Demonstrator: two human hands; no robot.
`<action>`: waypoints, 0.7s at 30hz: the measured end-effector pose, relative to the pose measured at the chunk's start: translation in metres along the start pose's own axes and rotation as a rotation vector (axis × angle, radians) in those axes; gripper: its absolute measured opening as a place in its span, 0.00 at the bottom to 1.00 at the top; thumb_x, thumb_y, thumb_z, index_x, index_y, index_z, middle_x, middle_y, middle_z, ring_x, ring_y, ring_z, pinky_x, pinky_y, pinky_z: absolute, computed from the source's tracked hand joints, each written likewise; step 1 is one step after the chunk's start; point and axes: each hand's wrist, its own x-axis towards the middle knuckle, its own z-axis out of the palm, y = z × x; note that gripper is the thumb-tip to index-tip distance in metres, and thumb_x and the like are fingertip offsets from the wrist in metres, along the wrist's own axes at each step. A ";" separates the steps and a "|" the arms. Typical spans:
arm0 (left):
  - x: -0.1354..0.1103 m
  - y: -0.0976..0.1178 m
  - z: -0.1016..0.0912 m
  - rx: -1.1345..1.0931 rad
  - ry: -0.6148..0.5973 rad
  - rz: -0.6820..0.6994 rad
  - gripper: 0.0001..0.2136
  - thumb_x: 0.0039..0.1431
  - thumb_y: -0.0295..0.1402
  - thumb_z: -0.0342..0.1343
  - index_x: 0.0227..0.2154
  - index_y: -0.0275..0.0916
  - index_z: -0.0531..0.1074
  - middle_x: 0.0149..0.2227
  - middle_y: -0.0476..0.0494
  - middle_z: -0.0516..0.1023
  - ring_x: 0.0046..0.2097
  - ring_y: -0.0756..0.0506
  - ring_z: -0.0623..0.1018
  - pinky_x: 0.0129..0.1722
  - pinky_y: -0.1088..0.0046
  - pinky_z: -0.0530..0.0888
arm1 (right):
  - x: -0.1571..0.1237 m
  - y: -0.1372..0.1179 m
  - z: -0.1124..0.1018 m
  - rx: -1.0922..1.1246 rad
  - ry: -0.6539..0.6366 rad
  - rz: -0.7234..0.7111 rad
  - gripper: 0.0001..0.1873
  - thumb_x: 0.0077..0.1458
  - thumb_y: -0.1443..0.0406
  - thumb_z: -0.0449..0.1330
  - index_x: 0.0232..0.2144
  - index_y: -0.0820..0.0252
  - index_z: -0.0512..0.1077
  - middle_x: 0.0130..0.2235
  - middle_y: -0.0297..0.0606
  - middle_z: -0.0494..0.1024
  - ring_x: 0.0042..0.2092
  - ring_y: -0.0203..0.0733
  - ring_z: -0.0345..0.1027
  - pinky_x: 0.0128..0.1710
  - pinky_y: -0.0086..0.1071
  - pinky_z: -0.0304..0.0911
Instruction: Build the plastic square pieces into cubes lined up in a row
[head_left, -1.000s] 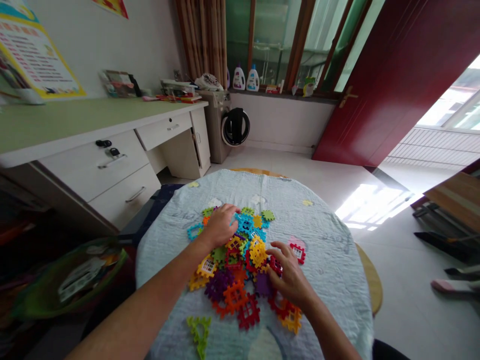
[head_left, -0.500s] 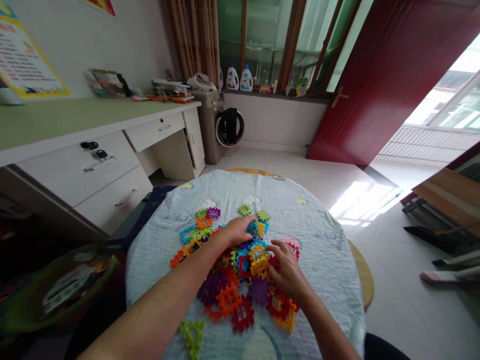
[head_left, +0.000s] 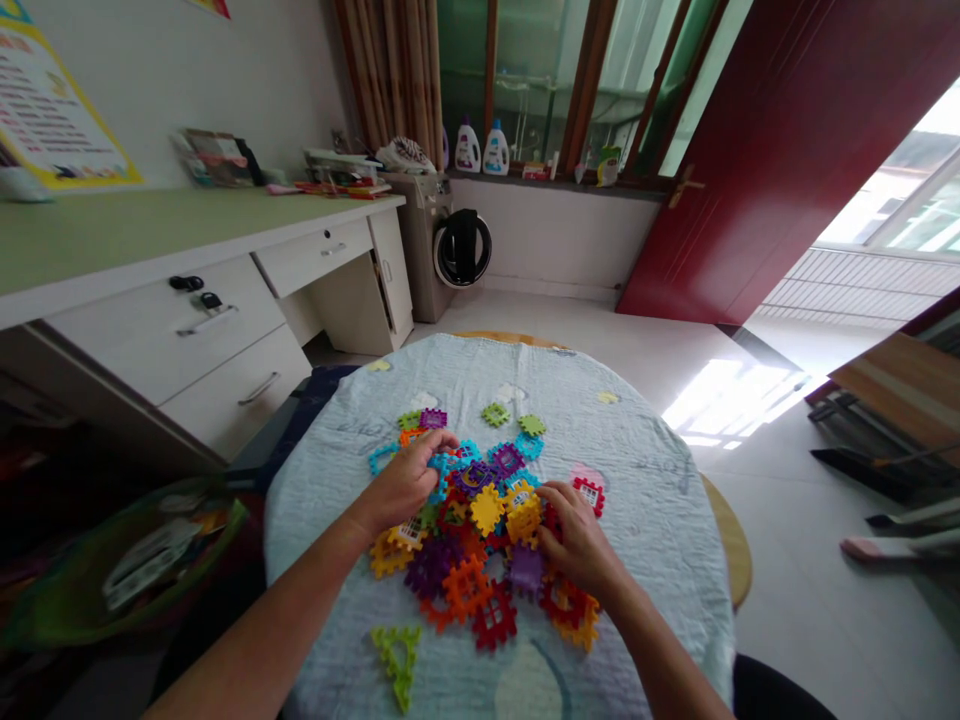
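Interlocking plastic blocks with notched edges lie in a colourful heap on the cloth-covered round table. My left hand (head_left: 409, 482) is over the heap's left side, fingers curled around a blue block (head_left: 441, 478). My right hand (head_left: 576, 530) stays on the right side, its thumb and fingers at the edge of a yellow block (head_left: 523, 518) with a window pattern. A solid yellow block (head_left: 487, 510) lies beside that one. Behind them are purple blocks (head_left: 507, 460). Red blocks (head_left: 495, 615), orange blocks (head_left: 466, 588) and a flat purple block (head_left: 526, 570) lie nearer me.
A green triangular piece (head_left: 397, 660) lies apart at the near left of the tablecloth (head_left: 637, 450). Two green blocks (head_left: 532, 425) sit behind the heap. A white desk (head_left: 187, 240) stands left, with a washing machine (head_left: 431, 250) beyond. A stool (head_left: 727, 545) edges out at right.
My left hand has moved left from the back of the heap, uncovering purple blocks there. The solid yellow block now shows in the middle. My right hand has barely moved.
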 end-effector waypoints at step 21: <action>0.049 0.034 0.066 0.557 -0.143 0.026 0.17 0.60 0.43 0.52 0.48 0.41 0.71 0.50 0.35 0.76 0.58 0.34 0.68 0.62 0.46 0.53 | -0.001 0.002 -0.003 -0.049 0.035 0.024 0.21 0.50 0.71 0.56 0.48 0.58 0.72 0.51 0.44 0.72 0.54 0.48 0.63 0.57 0.46 0.58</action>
